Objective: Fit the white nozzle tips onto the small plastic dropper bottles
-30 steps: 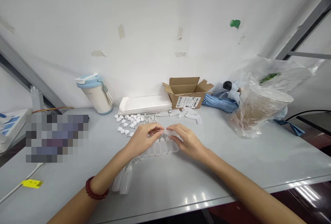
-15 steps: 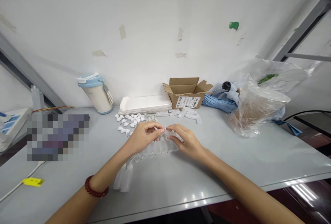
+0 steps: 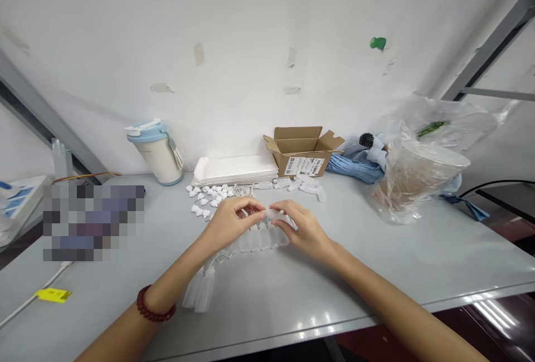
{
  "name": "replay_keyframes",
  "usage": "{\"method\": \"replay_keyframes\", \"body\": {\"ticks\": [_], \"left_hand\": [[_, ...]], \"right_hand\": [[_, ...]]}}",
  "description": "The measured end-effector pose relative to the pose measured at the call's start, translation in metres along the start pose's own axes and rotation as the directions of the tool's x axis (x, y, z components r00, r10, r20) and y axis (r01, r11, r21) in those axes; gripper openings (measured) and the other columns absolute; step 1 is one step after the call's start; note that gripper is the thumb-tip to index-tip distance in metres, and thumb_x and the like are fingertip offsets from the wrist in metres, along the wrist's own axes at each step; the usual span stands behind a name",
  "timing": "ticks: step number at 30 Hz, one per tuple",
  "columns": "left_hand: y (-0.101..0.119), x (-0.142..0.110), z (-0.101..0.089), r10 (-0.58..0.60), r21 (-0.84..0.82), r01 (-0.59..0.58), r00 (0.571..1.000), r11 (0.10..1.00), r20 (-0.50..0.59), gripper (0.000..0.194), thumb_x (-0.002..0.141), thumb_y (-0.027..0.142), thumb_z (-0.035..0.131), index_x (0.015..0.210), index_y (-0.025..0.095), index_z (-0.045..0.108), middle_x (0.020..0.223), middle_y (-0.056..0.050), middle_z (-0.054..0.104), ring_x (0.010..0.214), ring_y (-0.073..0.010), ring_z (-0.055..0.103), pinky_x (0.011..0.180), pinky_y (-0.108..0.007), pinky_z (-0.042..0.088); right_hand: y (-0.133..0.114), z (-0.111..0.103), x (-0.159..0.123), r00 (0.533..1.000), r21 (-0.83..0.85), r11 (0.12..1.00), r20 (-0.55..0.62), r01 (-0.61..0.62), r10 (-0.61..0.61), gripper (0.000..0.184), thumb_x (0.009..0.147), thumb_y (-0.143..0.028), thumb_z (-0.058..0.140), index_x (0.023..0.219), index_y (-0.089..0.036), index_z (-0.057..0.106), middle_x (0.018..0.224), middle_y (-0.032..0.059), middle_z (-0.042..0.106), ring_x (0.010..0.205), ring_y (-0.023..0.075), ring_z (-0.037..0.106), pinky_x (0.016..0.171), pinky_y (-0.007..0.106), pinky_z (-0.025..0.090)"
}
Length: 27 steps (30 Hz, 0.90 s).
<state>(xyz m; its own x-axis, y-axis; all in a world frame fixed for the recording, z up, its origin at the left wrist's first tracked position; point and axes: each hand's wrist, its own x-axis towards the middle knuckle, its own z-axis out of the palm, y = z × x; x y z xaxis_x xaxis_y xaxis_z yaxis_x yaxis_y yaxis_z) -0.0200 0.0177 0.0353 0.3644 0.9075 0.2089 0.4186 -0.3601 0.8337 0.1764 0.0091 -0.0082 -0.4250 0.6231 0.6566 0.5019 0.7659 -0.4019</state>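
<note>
Blue-lidded cup (image 3: 156,156), open cardboard box (image 3: 301,153), yellow cable tag (image 3: 54,295)

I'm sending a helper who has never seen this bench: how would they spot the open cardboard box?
Find the grey tabletop and look to its back edge, by the white wall. Between a flat white stack and bunched blue cloth sits the open brown cardboard box. Raised flaps and a printed white label set it apart.
</note>
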Motion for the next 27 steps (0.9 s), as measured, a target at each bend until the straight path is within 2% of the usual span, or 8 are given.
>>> {"method": "replay_keyframes", "body": {"ticks": [4, 9, 12, 16, 19, 22, 27], "left_hand": [[0.002, 0.000, 0.002, -0.011, 0.010, 0.011, 1.000, 1.000, 0.003, 0.014, 0.078, 0.032, 0.063, 0.083, 0.020, 0.067, 0.082, -0.001, 0.069, 0.074, -0.0150, 0.059, 0.062, -0.025, 0.045], [0.003, 0.000, 0.001, 0.037, 0.065, -0.039, 0.999, 0.997, 0.033, 0.014, 0.079, 0.033, 0.062, 0.084, 0.021, 0.068, 0.087, -0.001, 0.068, 0.072, -0.0139, 0.058, 0.059, -0.024, 0.043], [0.002, 0.000, 0.001, 0.067, 0.066, -0.069, 0.997, 0.995, 0.043, 0.016, 0.079, 0.033, 0.062, 0.086, 0.021, 0.068, 0.091, -0.002, 0.068, 0.073, -0.0138, 0.058, 0.058, -0.023, 0.042], [0.002, -0.001, 0.002, 0.089, 0.056, -0.092, 0.994, 0.994, 0.057, 0.014, 0.080, 0.031, 0.060, 0.086, 0.021, 0.068, 0.092, -0.003, 0.068, 0.074, -0.0144, 0.058, 0.058, -0.023, 0.044], [0.005, -0.002, 0.001, 0.086, 0.047, -0.090, 0.994, 0.995, 0.073, 0.013, 0.081, 0.028, 0.057, 0.085, 0.021, 0.067, 0.091, -0.002, 0.069, 0.077, -0.0154, 0.059, 0.060, -0.025, 0.046], [0.007, -0.003, -0.002, 0.093, 0.018, -0.094, 0.993, 0.995, 0.070, 0.013, 0.082, 0.028, 0.057, 0.086, 0.021, 0.066, 0.091, -0.003, 0.068, 0.083, -0.0170, 0.060, 0.063, -0.025, 0.047], [0.001, -0.001, -0.006, 0.129, -0.018, -0.128, 0.989, 0.992, 0.072, 0.016, 0.085, 0.028, 0.054, 0.092, 0.023, 0.067, 0.098, -0.003, 0.064, 0.086, -0.0165, 0.059, 0.062, -0.024, 0.046]], "right_hand": [[-0.002, 0.000, 0.000, 1.000, 0.007, 1.000, 0.016, 0.019, -0.019, 0.027, 0.087, -0.015, 0.053, 0.113, -0.019, 0.050, 0.097, 0.0099, 0.064, 0.089, 0.0200, 0.062, 0.074, 0.034, 0.053], [-0.005, -0.002, 0.002, 0.998, 0.056, 0.998, 0.053, 0.016, -0.019, 0.028, 0.087, -0.013, 0.052, 0.114, -0.021, 0.050, 0.100, 0.0088, 0.064, 0.091, 0.0190, 0.061, 0.077, 0.033, 0.053], [-0.006, -0.003, 0.002, 0.999, 0.068, 0.998, 0.036, 0.005, -0.008, 0.027, 0.088, -0.015, 0.051, 0.114, -0.021, 0.051, 0.099, 0.0085, 0.064, 0.091, 0.0188, 0.061, 0.077, 0.033, 0.052], [-0.009, -0.002, 0.001, 0.998, 0.071, 0.996, 0.021, -0.061, 0.059, 0.022, 0.088, -0.021, 0.053, 0.110, -0.020, 0.053, 0.092, 0.0077, 0.065, 0.085, 0.0188, 0.061, 0.073, 0.033, 0.052], [-0.013, -0.004, 0.002, 0.987, 0.131, 0.978, 0.043, -0.159, 0.155, 0.022, 0.085, -0.025, 0.057, 0.107, -0.020, 0.055, 0.093, 0.0072, 0.066, 0.081, 0.0179, 0.062, 0.072, 0.032, 0.051], [-0.018, -0.009, 0.005, 0.956, 0.265, 0.920, 0.126, -0.290, 0.265, 0.028, 0.084, -0.026, 0.057, 0.111, -0.021, 0.054, 0.096, 0.0059, 0.068, 0.082, 0.0171, 0.063, 0.073, 0.032, 0.050], [-0.021, -0.016, 0.009, 0.902, 0.496, 0.756, 0.294, -0.427, 0.317, 0.035, 0.089, -0.026, 0.049, 0.123, -0.021, 0.047, 0.101, 0.0068, 0.068, 0.089, 0.0178, 0.064, 0.077, 0.034, 0.050]]}}
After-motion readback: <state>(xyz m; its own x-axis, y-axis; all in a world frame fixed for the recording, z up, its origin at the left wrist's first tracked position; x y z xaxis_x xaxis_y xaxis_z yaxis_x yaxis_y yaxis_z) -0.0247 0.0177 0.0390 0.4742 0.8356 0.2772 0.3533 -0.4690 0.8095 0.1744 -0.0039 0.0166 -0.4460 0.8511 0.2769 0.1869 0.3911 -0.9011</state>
